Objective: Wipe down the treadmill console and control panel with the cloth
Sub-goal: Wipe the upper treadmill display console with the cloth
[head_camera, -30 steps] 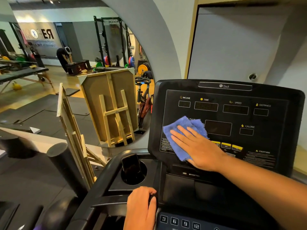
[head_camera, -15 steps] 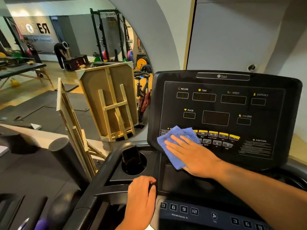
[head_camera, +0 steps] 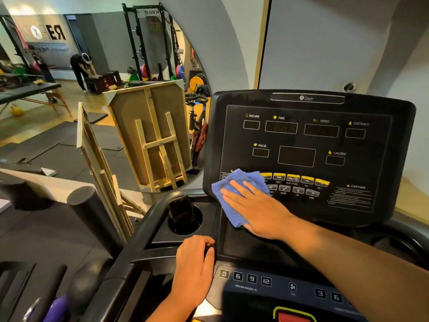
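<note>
The black treadmill console (head_camera: 308, 145) stands upright in front of me, with dark displays and a row of yellow buttons (head_camera: 299, 178) low on its face. My right hand (head_camera: 255, 209) lies flat on a blue cloth (head_camera: 232, 187) and presses it against the console's lower left corner, over the leftmost buttons. My left hand (head_camera: 195, 268) is curled around the black handle of the lower control panel (head_camera: 253, 280), beside its numbered keys.
A phone (head_camera: 182, 211) stands in the cup holder left of the console. A black foam roller (head_camera: 92, 217) and wooden easel frames (head_camera: 151, 140) stand on the left. A large mirror reflects gym racks, weights and a person bending over.
My right hand has slid the blue cloth down the console's left side, from beside the pulse display to the button row and lower corner. My left hand stays on the handle.
</note>
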A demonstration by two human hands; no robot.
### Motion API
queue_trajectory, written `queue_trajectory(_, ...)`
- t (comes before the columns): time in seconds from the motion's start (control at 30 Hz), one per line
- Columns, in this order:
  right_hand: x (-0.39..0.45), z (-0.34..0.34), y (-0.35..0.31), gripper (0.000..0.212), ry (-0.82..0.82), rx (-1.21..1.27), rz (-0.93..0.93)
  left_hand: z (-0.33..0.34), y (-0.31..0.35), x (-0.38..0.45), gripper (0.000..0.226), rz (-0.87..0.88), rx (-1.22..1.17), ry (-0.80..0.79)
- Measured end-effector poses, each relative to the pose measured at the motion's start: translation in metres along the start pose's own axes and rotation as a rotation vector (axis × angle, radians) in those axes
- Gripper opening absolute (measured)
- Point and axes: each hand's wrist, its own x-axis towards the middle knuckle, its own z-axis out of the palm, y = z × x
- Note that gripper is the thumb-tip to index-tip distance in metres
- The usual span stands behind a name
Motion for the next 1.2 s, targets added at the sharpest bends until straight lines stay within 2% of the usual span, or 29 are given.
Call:
queue_trajectory(0.13,-0.04,0.002,0.027,0.072,-0.009,0.008,0.011,0.001,-0.002,0.001,0.023,-0.006,0.009,-0.007)
queue_trajectory(0.3,-0.074,-0.001,0.044,0.065,0.01,-0.045,0.04,0.001,-0.004,0.002,0.015,-0.024,0.023,-0.008)
queue_trajectory(0.6,0.005,-0.002,-0.005,0.081,0.088,-0.054,-0.002,0.0,-0.002,0.0,0.024,-0.005,0.027,-0.013)
queue_trajectory(0.73,-0.015,0.002,0.005,0.078,0.093,-0.057,-0.002,0.001,-0.003,0.001,0.027,-0.009,0.026,-0.019)
queue_trajectory(0.9,-0.092,0.01,0.043,0.08,0.086,-0.145,0.151,0.004,-0.005,0.002,0.02,-0.034,0.025,-0.027)
queue_trajectory(1.03,-0.141,0.004,0.064,0.08,0.073,-0.193,0.277,0.003,-0.004,0.002,0.023,-0.031,0.015,-0.019)
queue_trajectory(1.2,-0.122,0.008,0.054,0.08,0.065,-0.159,0.349,0.006,-0.006,0.002,0.015,-0.046,0.016,-0.015)
